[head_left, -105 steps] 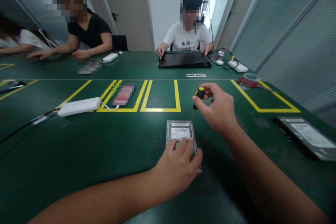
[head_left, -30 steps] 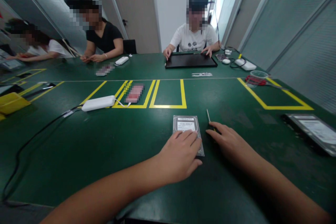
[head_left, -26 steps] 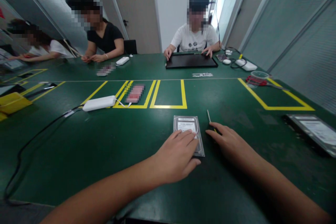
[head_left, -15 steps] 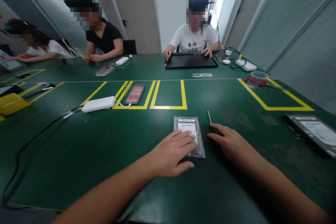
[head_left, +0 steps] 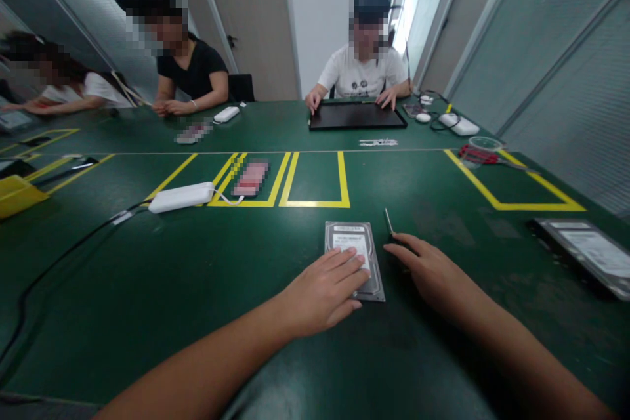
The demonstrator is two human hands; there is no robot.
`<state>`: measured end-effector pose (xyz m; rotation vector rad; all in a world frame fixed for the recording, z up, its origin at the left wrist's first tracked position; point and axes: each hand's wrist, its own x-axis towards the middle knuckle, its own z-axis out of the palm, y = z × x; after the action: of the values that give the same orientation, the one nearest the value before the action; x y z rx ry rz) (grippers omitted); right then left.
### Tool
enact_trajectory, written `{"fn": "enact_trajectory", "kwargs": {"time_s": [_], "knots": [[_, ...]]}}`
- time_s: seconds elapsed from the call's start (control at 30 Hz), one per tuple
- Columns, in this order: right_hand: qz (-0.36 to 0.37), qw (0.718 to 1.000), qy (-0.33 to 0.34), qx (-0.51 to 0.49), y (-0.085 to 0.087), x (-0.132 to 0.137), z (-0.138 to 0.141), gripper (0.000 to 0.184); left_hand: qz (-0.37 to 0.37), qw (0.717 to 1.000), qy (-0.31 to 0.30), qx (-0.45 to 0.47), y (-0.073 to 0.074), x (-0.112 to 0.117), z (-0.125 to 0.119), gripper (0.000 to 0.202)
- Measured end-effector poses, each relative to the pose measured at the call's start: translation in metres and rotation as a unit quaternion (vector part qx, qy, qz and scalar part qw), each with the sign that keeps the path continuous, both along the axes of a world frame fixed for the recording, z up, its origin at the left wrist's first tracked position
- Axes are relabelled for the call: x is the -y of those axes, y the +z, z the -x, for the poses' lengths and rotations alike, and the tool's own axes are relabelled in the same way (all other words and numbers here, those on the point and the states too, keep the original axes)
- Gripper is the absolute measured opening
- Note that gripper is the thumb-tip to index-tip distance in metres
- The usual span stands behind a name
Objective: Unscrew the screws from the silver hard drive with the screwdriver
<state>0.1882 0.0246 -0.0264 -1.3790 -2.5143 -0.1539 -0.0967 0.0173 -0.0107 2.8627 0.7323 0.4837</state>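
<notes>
A silver hard drive with a white label lies flat on the green table. My left hand rests across its lower left part, fingers stretched out and covering some of the label. Just right of the drive, my right hand is low over the tabletop, its fingers around a screwdriver. Only the thin metal shaft shows clearly, pointing away from me; the hand hides most of the handle.
Another hard drive lies at the right edge. A white power bank with a cable sits left of centre, beside a pinkish phone. Red-handled pliers lie farther back. Across the table, a person holds a black panel.
The view has shifted slightly. My left thumb has drawn in closer to the drive. My right hand and the screwdriver have moved slightly left.
</notes>
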Motion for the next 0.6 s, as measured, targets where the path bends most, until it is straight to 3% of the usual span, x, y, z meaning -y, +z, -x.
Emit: {"fn": "enact_trajectory", "kwargs": {"time_s": [0.13, 0.27, 0.47, 0.6], "knots": [[0.026, 0.999, 0.006, -0.026, 0.009, -0.001, -0.009, 0.049, 0.007, 1.000, 0.000, 0.006, 0.000, -0.001, 0.001, 0.048], [0.069, 0.997, -0.011, -0.020, 0.018, 0.000, -0.034, 0.038, 0.018, 1.000, 0.001, 0.009, 0.001, -0.001, 0.001, 0.048], [0.091, 0.984, -0.138, 0.070, 0.019, 0.000, -0.094, 0.032, 0.019, 1.000, 0.005, -0.012, 0.000, 0.000, 0.002, 0.050], [0.048, 0.964, -0.236, 0.117, 0.022, -0.003, -0.137, 0.011, 0.012, 0.999, 0.016, -0.028, 0.001, 0.004, 0.000, 0.050]]}}
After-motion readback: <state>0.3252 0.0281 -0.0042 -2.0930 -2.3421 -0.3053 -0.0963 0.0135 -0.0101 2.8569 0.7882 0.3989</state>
